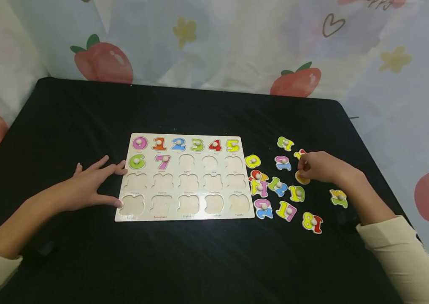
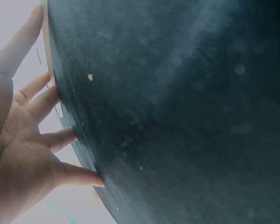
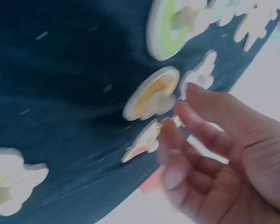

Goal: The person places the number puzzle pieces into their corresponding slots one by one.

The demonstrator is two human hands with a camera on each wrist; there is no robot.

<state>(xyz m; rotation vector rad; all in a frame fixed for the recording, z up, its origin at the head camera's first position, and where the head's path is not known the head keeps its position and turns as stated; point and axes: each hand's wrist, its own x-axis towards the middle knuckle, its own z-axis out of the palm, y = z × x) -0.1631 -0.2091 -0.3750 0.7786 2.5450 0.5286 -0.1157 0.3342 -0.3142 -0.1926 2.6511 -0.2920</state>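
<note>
A pale wooden number board (image 1: pixel 184 166) lies on the black table, with pieces 0 to 7 seated in its upper two rows. My left hand (image 1: pixel 89 185) spreads at its left edge, thumb and fingertips touching the rim; in the left wrist view the left hand (image 2: pixel 32 135) shows fairly straight fingers. My right hand (image 1: pixel 322 166) is over the loose pieces at the right, partly covering an orange piece (image 1: pixel 303 178) and a red-and-yellow piece (image 1: pixel 299 154). In the right wrist view, the bent fingers of the right hand (image 3: pixel 224 154) are just beside the knob of the orange piece (image 3: pixel 151 93).
Several knobbed number pieces lie right of the board, including a yellow one (image 1: pixel 252 161) by its edge and an overlapping red-and-yellow piece (image 1: pixel 257 175). A yellow-and-red 18 (image 1: pixel 312 222) lies nearer me. Another piece (image 1: pixel 338 198) sits by my right forearm. A patterned curtain (image 1: pixel 222 50) hangs behind.
</note>
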